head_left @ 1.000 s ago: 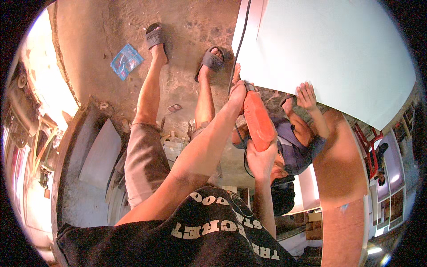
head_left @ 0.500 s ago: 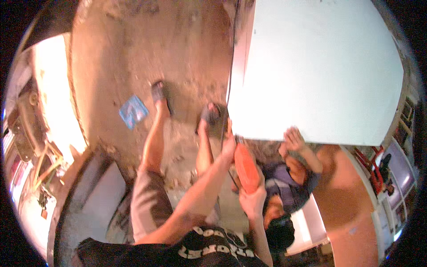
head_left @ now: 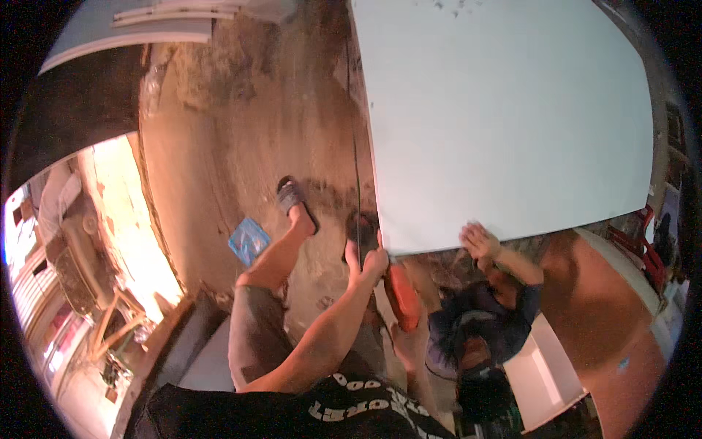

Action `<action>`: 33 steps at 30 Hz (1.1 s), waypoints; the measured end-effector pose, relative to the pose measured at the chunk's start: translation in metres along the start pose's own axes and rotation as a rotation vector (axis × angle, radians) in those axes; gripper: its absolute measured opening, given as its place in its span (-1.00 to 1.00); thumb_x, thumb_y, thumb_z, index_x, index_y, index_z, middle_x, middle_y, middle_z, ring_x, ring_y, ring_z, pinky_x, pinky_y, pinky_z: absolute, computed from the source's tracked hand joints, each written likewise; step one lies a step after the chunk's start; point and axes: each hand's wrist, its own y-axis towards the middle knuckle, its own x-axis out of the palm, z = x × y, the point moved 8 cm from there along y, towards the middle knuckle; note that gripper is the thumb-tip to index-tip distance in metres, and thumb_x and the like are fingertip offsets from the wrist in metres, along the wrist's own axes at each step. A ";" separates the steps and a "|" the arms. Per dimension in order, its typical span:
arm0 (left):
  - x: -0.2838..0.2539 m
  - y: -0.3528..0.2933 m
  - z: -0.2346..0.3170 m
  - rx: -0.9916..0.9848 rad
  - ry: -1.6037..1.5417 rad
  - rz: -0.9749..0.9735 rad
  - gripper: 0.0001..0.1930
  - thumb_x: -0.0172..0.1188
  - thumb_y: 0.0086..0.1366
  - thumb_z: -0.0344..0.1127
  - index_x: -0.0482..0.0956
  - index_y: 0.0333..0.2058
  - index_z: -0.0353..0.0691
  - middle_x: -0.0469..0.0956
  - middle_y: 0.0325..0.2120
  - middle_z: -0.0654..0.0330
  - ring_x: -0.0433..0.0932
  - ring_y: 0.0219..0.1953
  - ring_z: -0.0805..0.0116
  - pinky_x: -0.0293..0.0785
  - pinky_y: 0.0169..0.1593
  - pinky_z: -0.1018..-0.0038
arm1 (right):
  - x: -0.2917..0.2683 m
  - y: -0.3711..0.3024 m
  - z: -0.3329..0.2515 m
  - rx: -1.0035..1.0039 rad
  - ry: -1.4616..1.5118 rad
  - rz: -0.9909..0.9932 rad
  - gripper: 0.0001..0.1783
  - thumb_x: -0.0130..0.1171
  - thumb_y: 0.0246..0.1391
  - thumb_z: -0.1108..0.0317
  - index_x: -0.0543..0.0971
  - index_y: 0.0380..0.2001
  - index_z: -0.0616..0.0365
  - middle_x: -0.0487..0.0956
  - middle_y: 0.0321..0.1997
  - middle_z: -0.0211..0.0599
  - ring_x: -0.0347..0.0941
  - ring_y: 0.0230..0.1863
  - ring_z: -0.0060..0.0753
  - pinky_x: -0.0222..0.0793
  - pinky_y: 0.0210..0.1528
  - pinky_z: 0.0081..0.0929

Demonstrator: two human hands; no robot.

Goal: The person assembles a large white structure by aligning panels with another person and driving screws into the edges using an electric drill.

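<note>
An elongated orange power tool (head_left: 403, 296) points at the near left corner of a large white panel (head_left: 512, 132). My right hand (head_left: 406, 341) grips its rear end, partly blurred. At the tool's front, beside the panel's corner, my left hand (head_left: 374, 263) is closed; whether it grasps the tool or the panel edge is hidden. Across from me, a co-worker in dark clothes lays one hand (head_left: 479, 240) on the panel's near edge. Their other arm reaches toward the tool.
A dark cord (head_left: 357, 168) runs along the panel's left side. On the dirt floor lies a blue packet (head_left: 249, 241), left of my sandalled feet. An orange-brown board (head_left: 596, 293) and a white open box-like piece (head_left: 545, 366) are at the right, with a red frame (head_left: 645, 245) beyond.
My view has shifted, and the panel's near corner now appears lower. My left hand and the tool have come slightly nearer to me. The co-worker's hand remains at the panel edge.
</note>
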 end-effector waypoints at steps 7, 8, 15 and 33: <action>0.002 0.022 0.169 0.353 1.348 0.156 -0.63 -0.08 0.26 -0.05 0.54 -0.28 -0.23 0.57 -0.32 -0.07 0.56 -0.25 -0.06 0.49 -0.19 0.11 | 0.015 -0.036 -0.038 0.063 0.521 0.212 -0.57 0.19 0.02 0.37 0.39 -0.02 0.20 0.46 -0.09 -0.30 0.42 -0.21 -0.42 0.34 -0.19 -0.40; 0.018 0.021 0.223 0.506 1.413 0.209 -0.63 -0.07 0.25 -0.05 0.56 -0.29 -0.23 0.57 -0.32 -0.08 0.56 -0.25 -0.07 0.49 -0.19 0.10 | 0.020 -0.045 -0.025 0.070 0.535 0.234 -0.57 0.19 0.02 0.37 0.39 -0.02 0.20 0.46 -0.09 -0.30 0.42 -0.21 -0.42 0.34 -0.19 -0.40; 0.122 0.028 0.585 1.478 1.292 0.577 -0.64 -0.04 0.24 -0.17 0.45 -0.09 -0.29 0.45 -0.07 -0.05 0.43 -0.03 -0.03 0.38 0.02 0.18 | 0.107 -0.072 -0.010 0.460 0.637 0.279 -0.35 0.28 -0.12 0.44 0.32 0.09 0.22 0.49 -0.08 -0.22 0.42 -0.14 -0.40 0.38 -0.11 -0.40; 0.048 0.007 0.389 0.981 1.309 -0.045 -0.71 0.14 0.20 -0.15 0.54 -0.23 -0.24 0.60 -0.38 0.06 0.59 -0.27 0.25 0.48 -0.18 0.31 | 0.101 -0.048 -0.123 0.119 0.645 0.422 -0.50 0.28 -0.06 0.36 0.41 -0.02 0.24 0.52 -0.13 -0.26 0.45 -0.15 -0.44 0.36 -0.11 -0.47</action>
